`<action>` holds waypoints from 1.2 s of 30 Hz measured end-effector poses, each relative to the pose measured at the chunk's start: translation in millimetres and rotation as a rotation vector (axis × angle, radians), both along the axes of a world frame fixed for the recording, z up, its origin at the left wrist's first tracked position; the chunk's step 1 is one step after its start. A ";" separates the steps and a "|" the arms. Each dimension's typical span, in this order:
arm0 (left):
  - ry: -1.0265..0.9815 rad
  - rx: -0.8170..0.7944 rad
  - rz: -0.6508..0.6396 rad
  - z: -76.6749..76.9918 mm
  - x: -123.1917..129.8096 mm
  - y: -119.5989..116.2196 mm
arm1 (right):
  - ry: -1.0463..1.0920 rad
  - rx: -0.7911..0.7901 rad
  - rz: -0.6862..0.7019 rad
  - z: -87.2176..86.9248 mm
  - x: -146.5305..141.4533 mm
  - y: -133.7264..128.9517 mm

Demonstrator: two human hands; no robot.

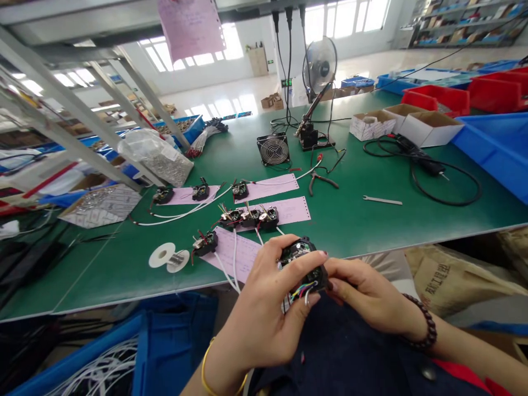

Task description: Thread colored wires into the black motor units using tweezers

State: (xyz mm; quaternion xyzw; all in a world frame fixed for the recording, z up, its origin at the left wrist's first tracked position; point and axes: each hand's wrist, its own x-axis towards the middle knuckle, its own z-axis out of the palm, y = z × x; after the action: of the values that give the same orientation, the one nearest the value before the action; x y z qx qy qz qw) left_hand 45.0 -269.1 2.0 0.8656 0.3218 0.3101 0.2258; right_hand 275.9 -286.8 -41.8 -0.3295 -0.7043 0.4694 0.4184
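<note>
On the left, similar black modules (205, 243) are seen resting on pink paper slips (242, 254) upon the green table (243, 165). Further right, the black module (300, 248) is held above the near edge of the table, in front of the person's body. It is judged to be light, with a stiff housing, but its open circuit side looks fragile, so the hold is best taken at the outer rim, without pressure on the parts inside. By the left hand (264, 308) it is gripped between the bent fingers, one being laid across its open face, and the thumb below, near the thin coloured wires (304, 290); these are probably soft and should not be pulled. At its right edge, the fingers of the right hand (371, 297) are curled, with the tips close together; whether anything is pinched there cannot be told.
</note>
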 end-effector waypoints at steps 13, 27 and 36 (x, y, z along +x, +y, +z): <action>-0.059 -0.044 -0.072 12.2 -5.1 -9.2 | -0.044 0.167 0.085 22.9 7.6 -9.6; 0.096 -0.104 0.014 14.4 0.1 54.0 | -0.394 0.191 -0.088 -7.6 27.7 4.9; 0.793 -0.170 0.056 14.3 53.6 174.8 | -0.327 -0.010 -0.555 -66.1 63.4 42.0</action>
State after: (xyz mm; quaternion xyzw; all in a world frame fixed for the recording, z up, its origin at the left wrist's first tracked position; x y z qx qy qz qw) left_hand 98.6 -94.3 16.3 0.8872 0.4321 -0.0694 0.1465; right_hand 339.2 -244.8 -107.9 -0.5823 -0.6430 0.2815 0.4101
